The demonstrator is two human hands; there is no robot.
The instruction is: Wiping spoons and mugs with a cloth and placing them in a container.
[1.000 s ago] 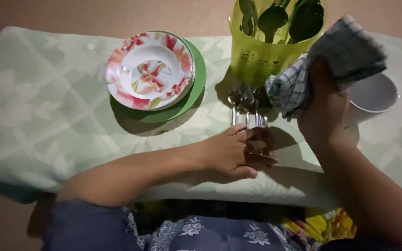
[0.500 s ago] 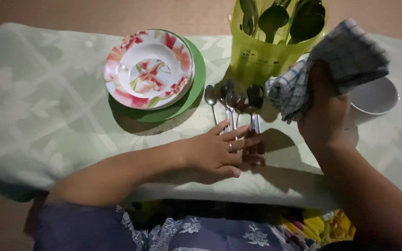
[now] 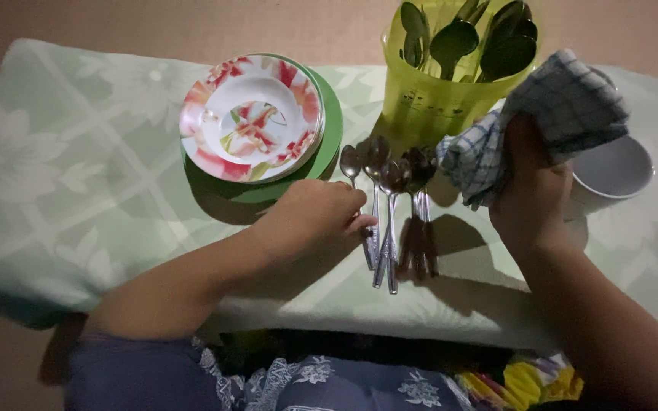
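Several metal spoons (image 3: 391, 199) lie side by side on the green floral cloth (image 3: 78, 190), bowls pointing away from me. My left hand (image 3: 315, 221) lies palm down just left of them, fingertips curled onto the handle of the leftmost spoon (image 3: 351, 161). My right hand (image 3: 531, 199) is raised to the right of the spoons and grips a bunched blue-and-white checked cloth (image 3: 565, 106).
A yellow-green plastic container (image 3: 432, 99) holding more spoons stands behind the loose ones. A floral dish (image 3: 251, 116) is stacked on a green plate (image 3: 332, 129) at the back left. A white bowl (image 3: 615, 171) sits at the right, partly behind the checked cloth.
My left hand has slid left off the middle of the spoon handles to their left edge. The spoons now lie more spread out. My right hand keeps holding the checked cloth.
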